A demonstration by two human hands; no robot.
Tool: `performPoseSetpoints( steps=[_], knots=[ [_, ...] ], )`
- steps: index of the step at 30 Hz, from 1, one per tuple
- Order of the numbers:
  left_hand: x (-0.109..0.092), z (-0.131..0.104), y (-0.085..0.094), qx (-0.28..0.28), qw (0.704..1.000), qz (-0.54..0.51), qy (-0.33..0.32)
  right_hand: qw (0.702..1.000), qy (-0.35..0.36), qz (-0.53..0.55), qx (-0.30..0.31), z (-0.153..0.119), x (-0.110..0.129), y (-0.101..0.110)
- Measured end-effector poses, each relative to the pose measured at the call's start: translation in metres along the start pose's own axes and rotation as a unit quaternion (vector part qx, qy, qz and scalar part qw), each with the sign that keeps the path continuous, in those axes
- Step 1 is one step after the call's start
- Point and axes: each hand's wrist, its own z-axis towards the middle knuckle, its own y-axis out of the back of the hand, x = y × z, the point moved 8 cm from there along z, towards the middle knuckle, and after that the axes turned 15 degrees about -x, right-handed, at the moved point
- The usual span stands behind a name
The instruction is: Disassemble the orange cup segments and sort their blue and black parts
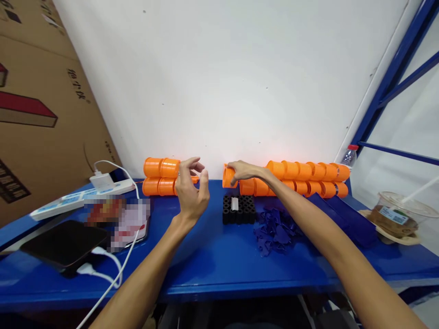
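Observation:
My right hand (243,170) grips an orange plastic cup (227,177) at the near end of the right-hand rows, its thumb hooked at the cup's edge. My left hand (192,185) is raised beside the left stack of orange cups (159,177), fingers curved and apart, with nothing visible between them. A small orange piece shows behind its fingers, partly hidden. Two long rows of orange cups (305,171), one on top of the other, lie on their sides along the wall. Below my right hand sits a block of black cylindrical pieces (239,214) with a pale strip on top.
Dark blue plastic pieces (276,230) lie heaped near blue panels (343,219). A drink cup with a straw (398,217) stands at the right. A power strip (82,197), black device (66,244), white cables and a phone occupy the left; a large carton (44,114) leans there.

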Motion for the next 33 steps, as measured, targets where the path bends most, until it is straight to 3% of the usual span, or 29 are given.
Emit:
performPoseSetpoints(
  steps=[3,6,9,13,17,22,24,26,33],
  knots=[
    [0.016,-0.006,-0.011,0.036,0.995,0.004,0.097,0.99,0.064,-0.01,-0.128,-0.015,0.033,0.034],
    [0.046,-0.019,-0.021,0.069,0.962,-0.023,0.264,0.959,0.155,-0.038,-0.234,-0.049,0.074,0.05],
    [0.061,-0.031,-0.031,0.093,0.9,-0.112,0.41,0.94,0.223,-0.045,-0.253,-0.087,0.106,0.04],
    [0.045,-0.041,-0.043,0.156,0.816,-0.228,0.507,0.928,0.267,-0.029,-0.257,-0.119,0.124,0.02],
    [0.034,-0.049,-0.043,0.181,0.783,-0.231,0.548,0.913,0.249,0.147,-0.289,-0.13,0.11,0.027],
    [0.025,-0.071,-0.051,0.319,0.722,-0.203,0.58,0.848,0.001,0.339,-0.407,-0.121,0.029,0.051],
    [0.024,-0.074,-0.053,0.345,0.714,-0.197,0.576,0.837,-0.052,0.38,-0.39,-0.114,0.007,0.046],
    [0.022,-0.076,-0.054,0.37,0.711,-0.191,0.567,0.839,-0.063,0.416,-0.346,-0.107,-0.001,0.036],
    [0.022,-0.084,-0.051,0.4,0.719,-0.151,0.548,0.856,-0.042,0.451,-0.249,-0.1,0.009,0.019]
  ],
)
